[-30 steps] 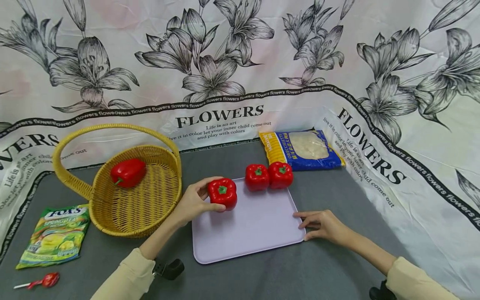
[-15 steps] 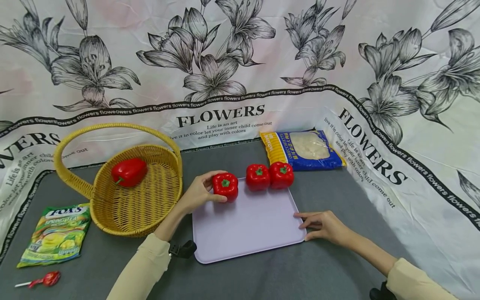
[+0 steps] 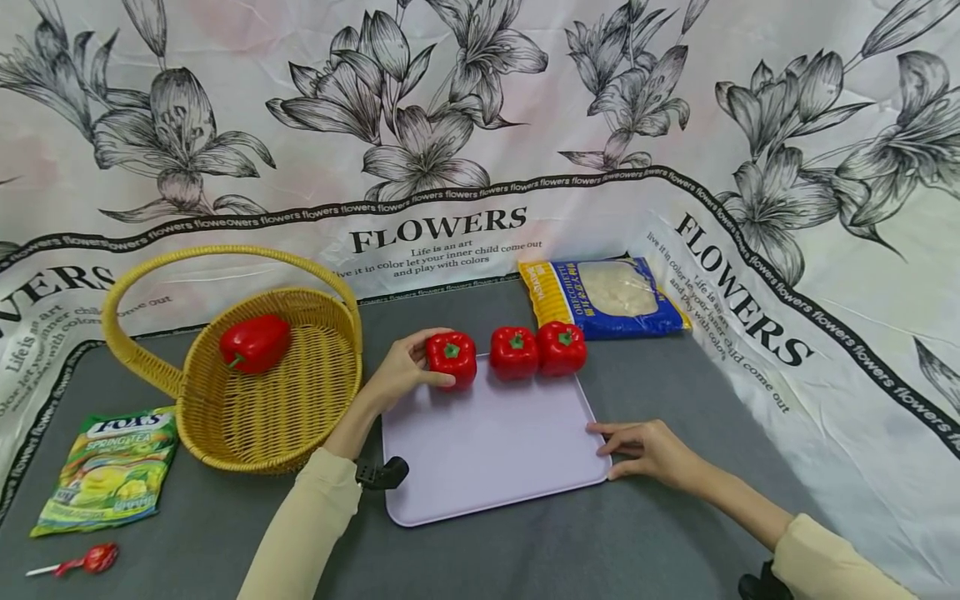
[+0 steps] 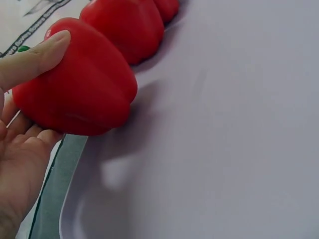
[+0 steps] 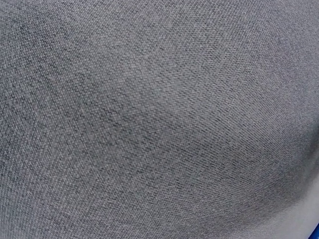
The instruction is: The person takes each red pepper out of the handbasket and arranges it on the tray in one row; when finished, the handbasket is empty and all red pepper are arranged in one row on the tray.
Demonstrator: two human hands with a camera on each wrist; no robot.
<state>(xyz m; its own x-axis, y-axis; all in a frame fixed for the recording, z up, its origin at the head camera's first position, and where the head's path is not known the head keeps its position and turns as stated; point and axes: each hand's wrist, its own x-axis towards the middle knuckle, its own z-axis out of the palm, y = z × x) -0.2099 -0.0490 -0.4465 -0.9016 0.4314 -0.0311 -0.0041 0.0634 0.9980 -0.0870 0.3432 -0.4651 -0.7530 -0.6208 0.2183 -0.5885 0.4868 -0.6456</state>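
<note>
My left hand (image 3: 401,369) grips a red bell pepper (image 3: 452,358) by its sides, thumb at the front, over the far left corner of the pale lilac tray (image 3: 495,450). Up close in the left wrist view, the thumb lies across this bell pepper (image 4: 79,84) and fingers show below it. Two more red bell peppers, one left (image 3: 514,352) and one right (image 3: 562,348), stand side by side along the tray's far edge. My right hand (image 3: 648,454) holds the tray's right edge near the front corner. Only grey cloth shows in most of the right wrist view.
Left of the tray stands a yellow wicker basket (image 3: 292,417) with a red bell pepper (image 3: 255,343) lying inside. A green candy bag (image 3: 108,475) and a red lollipop (image 3: 97,558) lie at far left. Behind the tray is a blue and yellow pasta bag (image 3: 607,298).
My left hand has carried the bell pepper away from me and slightly right, toward the two other peppers. The right hand has stayed at the tray's edge.
</note>
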